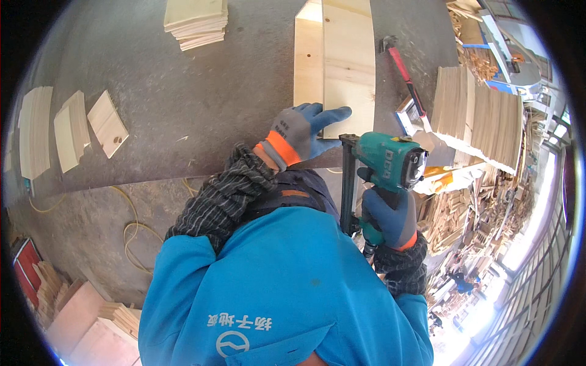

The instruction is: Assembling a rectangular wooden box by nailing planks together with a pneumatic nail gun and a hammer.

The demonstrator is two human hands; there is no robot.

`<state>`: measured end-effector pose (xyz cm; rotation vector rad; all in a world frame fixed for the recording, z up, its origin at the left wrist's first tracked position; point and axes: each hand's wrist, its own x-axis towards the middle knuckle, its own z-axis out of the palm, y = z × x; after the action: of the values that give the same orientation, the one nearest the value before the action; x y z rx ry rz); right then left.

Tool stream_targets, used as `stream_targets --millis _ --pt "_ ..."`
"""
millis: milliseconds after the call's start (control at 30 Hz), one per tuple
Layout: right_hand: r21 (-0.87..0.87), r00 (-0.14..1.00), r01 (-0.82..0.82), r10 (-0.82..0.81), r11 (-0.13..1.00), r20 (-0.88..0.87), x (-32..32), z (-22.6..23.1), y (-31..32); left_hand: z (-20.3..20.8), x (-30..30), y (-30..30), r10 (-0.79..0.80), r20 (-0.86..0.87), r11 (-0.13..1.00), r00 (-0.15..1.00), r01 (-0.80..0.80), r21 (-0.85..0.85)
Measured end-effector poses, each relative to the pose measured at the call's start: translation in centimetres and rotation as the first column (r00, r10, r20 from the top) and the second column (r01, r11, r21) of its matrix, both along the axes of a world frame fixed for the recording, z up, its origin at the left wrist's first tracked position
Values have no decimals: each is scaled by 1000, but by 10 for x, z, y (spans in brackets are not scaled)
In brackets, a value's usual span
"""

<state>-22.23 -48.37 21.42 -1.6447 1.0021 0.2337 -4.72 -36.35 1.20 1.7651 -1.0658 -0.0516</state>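
My right hand [394,213], in a blue-grey glove with an orange cuff, is closed round the handle of a green nail gun [384,160]. The gun's nose is beside the near end of a long pale wooden board [349,61]. Against that board's left side lies a second wooden board [308,70]. My left hand [296,135], gloved alike, grips the boards at their near end, its fingers reaching across the corner. Part of its grip is hidden behind the wood.
A hammer [404,70] with a red and black handle lies right of the boards. Stacks of thin wooden boards [479,113] stand at the right, with more stacks [36,131] at the left of the dark table [232,97]. A yellow hose [131,229] lies on the floor.
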Motion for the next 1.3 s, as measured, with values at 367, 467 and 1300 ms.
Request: stream_targets --millis 367,467,1300 --pt "-20 997 -79 78 997 -28 1 -8 0 0 -1 2 -14 -11 999 1000 15 33" --pt "-1 996 -65 65 998 -57 5 -2 3 -1 0 1 -16 -23 999 1000 17 31" --pt "-523 980 44 -139 851 -144 -101 -149 -98 26 43 11 -136 -805 990 577 56 -127"
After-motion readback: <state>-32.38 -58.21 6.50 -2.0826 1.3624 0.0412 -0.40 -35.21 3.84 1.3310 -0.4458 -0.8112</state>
